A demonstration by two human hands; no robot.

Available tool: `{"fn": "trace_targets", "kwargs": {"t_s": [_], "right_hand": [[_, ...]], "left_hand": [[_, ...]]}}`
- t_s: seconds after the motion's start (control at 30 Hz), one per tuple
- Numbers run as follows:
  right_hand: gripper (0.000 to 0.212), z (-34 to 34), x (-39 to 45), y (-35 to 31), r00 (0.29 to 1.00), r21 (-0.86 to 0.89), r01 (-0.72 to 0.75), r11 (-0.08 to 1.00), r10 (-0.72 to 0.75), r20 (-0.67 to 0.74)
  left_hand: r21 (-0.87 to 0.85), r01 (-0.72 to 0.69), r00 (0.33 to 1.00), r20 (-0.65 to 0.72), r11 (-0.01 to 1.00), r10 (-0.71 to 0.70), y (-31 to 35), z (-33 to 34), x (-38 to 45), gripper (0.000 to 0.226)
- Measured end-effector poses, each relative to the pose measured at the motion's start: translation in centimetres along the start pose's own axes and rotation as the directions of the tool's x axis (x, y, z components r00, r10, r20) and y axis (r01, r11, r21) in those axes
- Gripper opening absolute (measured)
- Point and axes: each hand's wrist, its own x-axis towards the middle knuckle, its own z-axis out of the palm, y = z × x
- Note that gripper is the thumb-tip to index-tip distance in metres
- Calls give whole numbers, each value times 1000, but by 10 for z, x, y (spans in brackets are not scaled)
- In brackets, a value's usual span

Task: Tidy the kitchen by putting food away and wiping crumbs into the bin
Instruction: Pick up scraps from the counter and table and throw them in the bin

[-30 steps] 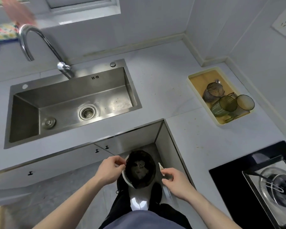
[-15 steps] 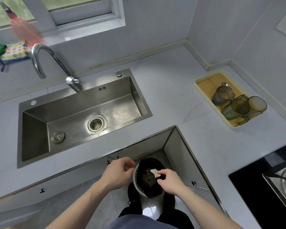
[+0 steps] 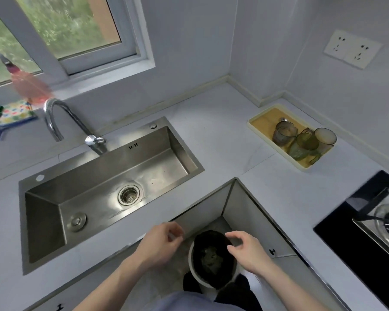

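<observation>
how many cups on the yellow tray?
3, clustered at the tray's near end: clear grey cup farthest back, green cup nearest, brownish cup rightmost. None seem hidden.

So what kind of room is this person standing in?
A home kitchen, most likely: a steel sink with a curved tap set into the worktop, and a gas hob at the right.
</observation>
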Motion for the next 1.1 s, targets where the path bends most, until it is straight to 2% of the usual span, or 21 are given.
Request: {"fn": "trace_targets", "kwargs": {"t_s": [0.17,0.27,0.5,0.77,1.1], "right_hand": [[35,-11,-29,-16,995,37,31,999,-27,-94],[38,-18,-42,-20,990,53,61,997,-53,-128],[36,-38,-66,-34,978,29,162,986,-156,-138],[38,-45,-76,-51,964,-7,258,966,-258,-62],[41,25,-73,-93,902,-10,406,914,-399,165]], "left_hand": [[23,-71,997,-4,997,72,9,-9,-1,7],[25,-117,993,-20,993,118,20,-12,0,15],[-70,-138,986,-106,988,131,39,-14,-20,11],[-123,-84,980,-190,989,60,23,-8,-82,15],[-215,88,929,-336,973,-158,-40,5,-183,16]]}}
